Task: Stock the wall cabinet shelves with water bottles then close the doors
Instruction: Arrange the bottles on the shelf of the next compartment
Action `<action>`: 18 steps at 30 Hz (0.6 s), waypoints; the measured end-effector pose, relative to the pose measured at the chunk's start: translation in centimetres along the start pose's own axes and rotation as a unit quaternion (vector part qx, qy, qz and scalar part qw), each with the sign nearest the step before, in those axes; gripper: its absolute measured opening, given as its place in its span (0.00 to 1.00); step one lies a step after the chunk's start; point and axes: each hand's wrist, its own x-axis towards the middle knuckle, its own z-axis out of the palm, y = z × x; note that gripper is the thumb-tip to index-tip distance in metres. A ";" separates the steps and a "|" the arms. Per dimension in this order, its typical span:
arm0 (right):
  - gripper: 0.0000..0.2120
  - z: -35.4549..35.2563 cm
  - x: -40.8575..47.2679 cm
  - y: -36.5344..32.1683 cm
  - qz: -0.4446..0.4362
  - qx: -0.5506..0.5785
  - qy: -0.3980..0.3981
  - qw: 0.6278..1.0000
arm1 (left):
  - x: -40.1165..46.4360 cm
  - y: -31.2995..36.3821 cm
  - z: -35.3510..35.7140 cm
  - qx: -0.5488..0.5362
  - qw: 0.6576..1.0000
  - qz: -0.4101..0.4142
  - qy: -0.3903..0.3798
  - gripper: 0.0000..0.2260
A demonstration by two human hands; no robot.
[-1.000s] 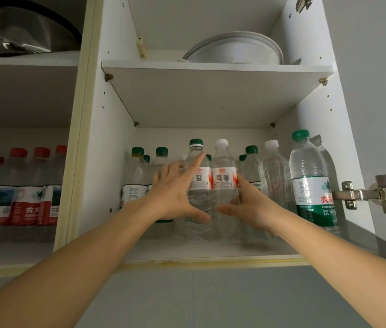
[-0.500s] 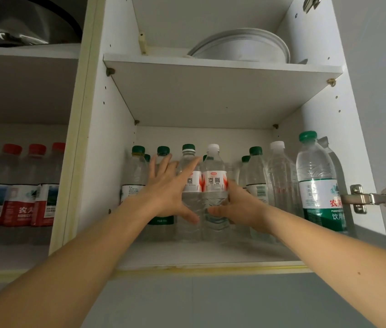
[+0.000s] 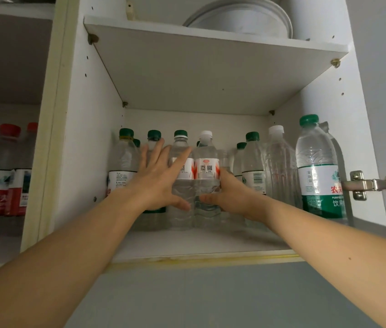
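- Both arms raised into right-hand compartment of wall cabinet point(image 3: 85, 138), lower shelf point(image 3: 187, 245).
- Left hand point(image 3: 157, 183): fingers straight and spread, flat against green-capped bottle point(image 3: 180, 147) with red-and-white label; thumb low across its front. Not curled round it.
- Right hand point(image 3: 230, 195): fingers wrapped round right side of white-capped bottle point(image 3: 205, 166), thumb across front below label. Firm grip.
- The two bottles upright, touching side by side, mid-shelf, set back from front edge.
- Further green-capped bottles point(image 3: 123, 157) upright to left and behind; more to right, plus a clear ribbed bottle point(image 3: 279, 176) with white cap.
- Large green-labelled bottle point(image 3: 317, 171) nearest front at right wall, upright, apart from right hand.
- Upper shelf point(image 3: 211, 67): white round dish point(image 3: 241, 20), only partly visible.
- Left compartment: red-capped bottles point(image 3: 5, 176) in a row, red labels, blurred.
- Metal hinge point(image 3: 372, 184) at right edge; door itself out of frame.
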 end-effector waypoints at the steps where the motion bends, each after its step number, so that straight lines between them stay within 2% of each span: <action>1: 0.29 0.1 0.1 0.1 0.005 -0.002 0.003 1.000 | 0.0 0.1 0.0 0.005 1.000 0.000 0.001 0.63; 6: 0.30 0.2 -0.1 0.1 0.022 0.004 0.005 1.000 | -0.7 -0.4 -0.3 0.054 0.998 0.015 0.012 0.66; 11: 0.22 -0.3 -0.3 0.4 0.043 0.014 0.020 0.999 | -1.3 -1.0 -0.6 0.082 0.996 0.019 0.006 0.68; 18: 0.22 -0.4 -0.5 0.0 0.056 0.015 0.015 0.998 | -1.4 -0.7 -0.8 0.100 0.995 0.010 -0.006 0.67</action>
